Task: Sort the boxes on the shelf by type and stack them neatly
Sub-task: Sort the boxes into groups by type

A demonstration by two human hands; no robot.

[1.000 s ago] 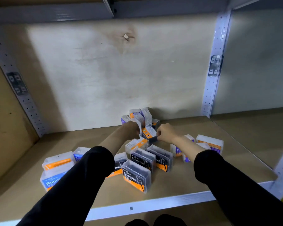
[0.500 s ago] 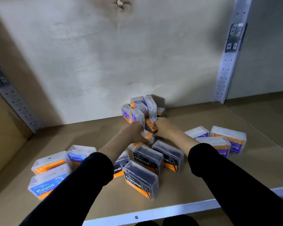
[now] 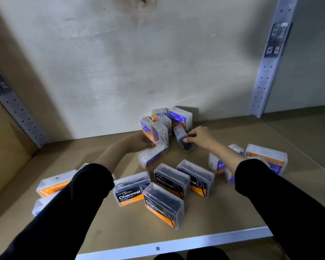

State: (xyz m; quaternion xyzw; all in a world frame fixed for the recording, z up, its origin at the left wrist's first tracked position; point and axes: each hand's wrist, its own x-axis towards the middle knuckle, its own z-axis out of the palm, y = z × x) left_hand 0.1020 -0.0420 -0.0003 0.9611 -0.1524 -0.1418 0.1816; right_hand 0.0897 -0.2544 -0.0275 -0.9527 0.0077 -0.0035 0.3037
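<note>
Dark box (image 3: 183, 139) is what I'm tracking: tilted, lower end on the shelf (image 3: 120, 226), just in front of the back cluster (image 3: 159, 131). Right hand (image 3: 200, 136) pinches it, thumb on the near face and fingers (image 3: 192, 134) curled over the far side.

Left hand (image 3: 139, 142) reaches in from the left, its fingertips at the upper end of a purple-label box (image 3: 153, 155) that lies tilted on the shelf. It's blurred, so I can't tell whether that is a grip or only a touch.

The back cluster is several clear boxes with purple and orange labels, standing packed together against the back wall (image 3: 120, 62). The rearmost one reads Smooth.

From my view, four Charcoal boxes (image 3: 163, 205) stand in a loose group nearer the front edge, close together. On the right, partly behind the right sleeve (image 3: 270, 194), sit the Smooth boxes (image 3: 266, 158), lying flat. On the left, an orange-label box (image 3: 53, 183) and a blue-label box (image 3: 40, 205) sit beside and partly under the left sleeve (image 3: 73, 203).

A perforated metal upright (image 3: 268, 72) stands at the right rear corner of the shelf, another at the left.
</note>
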